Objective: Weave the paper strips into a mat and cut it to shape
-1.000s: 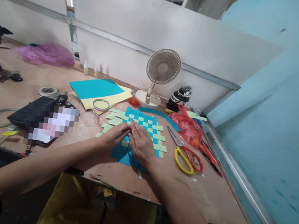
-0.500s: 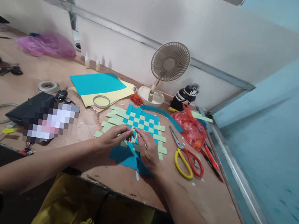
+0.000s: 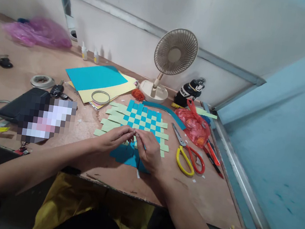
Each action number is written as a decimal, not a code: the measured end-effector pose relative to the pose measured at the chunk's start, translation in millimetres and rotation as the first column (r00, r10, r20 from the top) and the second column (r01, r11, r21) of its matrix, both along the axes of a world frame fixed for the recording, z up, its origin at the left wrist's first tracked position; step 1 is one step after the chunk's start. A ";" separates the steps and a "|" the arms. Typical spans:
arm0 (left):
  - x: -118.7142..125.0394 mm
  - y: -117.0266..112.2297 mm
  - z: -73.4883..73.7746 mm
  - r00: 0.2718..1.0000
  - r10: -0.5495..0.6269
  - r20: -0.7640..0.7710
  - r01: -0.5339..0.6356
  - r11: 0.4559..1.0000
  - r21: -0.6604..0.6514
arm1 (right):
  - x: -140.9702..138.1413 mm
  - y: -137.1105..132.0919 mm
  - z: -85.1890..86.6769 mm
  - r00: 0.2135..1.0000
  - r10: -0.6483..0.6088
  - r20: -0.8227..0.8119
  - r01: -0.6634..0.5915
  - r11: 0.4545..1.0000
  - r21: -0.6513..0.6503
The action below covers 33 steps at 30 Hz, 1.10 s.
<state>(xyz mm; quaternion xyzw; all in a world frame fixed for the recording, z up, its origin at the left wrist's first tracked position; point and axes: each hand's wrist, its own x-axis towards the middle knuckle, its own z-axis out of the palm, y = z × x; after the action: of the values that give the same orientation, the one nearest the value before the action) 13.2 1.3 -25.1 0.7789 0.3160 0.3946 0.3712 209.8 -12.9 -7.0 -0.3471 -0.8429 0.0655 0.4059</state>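
A checkered mat (image 3: 144,118) of woven blue and pale green paper strips lies on the table, strip ends sticking out at its sides. Over its near part, my left hand (image 3: 114,138) and my right hand (image 3: 148,150) meet at the fingertips. Both are closed in a pinch; whatever is between the fingers is too small to make out. Uncovered blue strips (image 3: 125,155) show below my hands, partly shadowed. To the right of the mat lie scissors (image 3: 186,159) with one yellow and one red handle.
Behind the mat stand a small fan (image 3: 175,53) and a black bottle (image 3: 188,93). A red plastic bag (image 3: 193,124) and a cutter (image 3: 215,156) lie at right. Blue and yellow sheets (image 3: 97,77), a tape roll (image 3: 42,81) and a black pouch (image 3: 23,104) are at left.
The view has shifted slightly, so things on the table sit a little higher and further left. My hands stay pinched together over the mat, fingertips slightly closer.
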 end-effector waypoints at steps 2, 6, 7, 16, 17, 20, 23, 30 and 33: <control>-0.6 0.5 1.2 0.999 0.000 -0.035 0.001 1.000 0.028 | 1.1 0.9 -0.5 0.999 -0.005 0.054 0.003 0.999 0.033; 0.5 2.6 -2.4 0.992 0.032 -0.118 -0.022 0.996 0.087 | 2.5 2.9 -3.3 0.989 -0.063 0.136 0.048 0.993 0.111; 1.0 3.0 -4.4 0.989 0.046 -0.139 -0.032 0.994 0.101 | 2.8 3.3 -3.7 0.985 -0.075 0.155 0.053 0.988 0.144; 3.2 0.6 -10.4 0.943 0.149 -0.296 -0.082 0.970 0.229 | 4.5 3.7 -2.3 0.935 -0.155 0.319 0.045 0.944 0.326; 3.3 0.5 -9.8 0.938 0.154 -0.310 -0.081 0.968 0.238 | 4.8 3.7 -2.5 0.932 -0.157 0.327 0.041 0.941 0.335; 3.3 0.6 -8.0 0.923 0.163 -0.348 -0.072 0.963 0.260 | 5.8 3.7 -3.4 0.920 -0.154 0.361 0.027 0.943 0.333; 2.8 0.6 -6.1 0.908 0.166 -0.384 -0.062 0.961 0.270 | 6.5 3.6 -4.2 0.909 -0.152 0.388 0.024 0.949 0.315; 3.4 -1.0 -4.1 0.887 0.166 -0.431 -0.054 0.964 0.262 | 5.7 4.6 -4.0 0.916 -0.114 0.385 0.005 0.962 0.275; 4.5 -0.3 -4.8 0.883 0.162 -0.441 -0.056 0.968 0.244 | 6.9 6.0 -4.2 0.932 -0.065 0.356 -0.026 0.969 0.245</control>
<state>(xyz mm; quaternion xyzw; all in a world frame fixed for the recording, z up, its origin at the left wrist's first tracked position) 17.7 1.0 -29.9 0.8674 0.3916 0.2536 0.1733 216.6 -6.9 -11.3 -0.3089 -0.9012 -0.1082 0.2843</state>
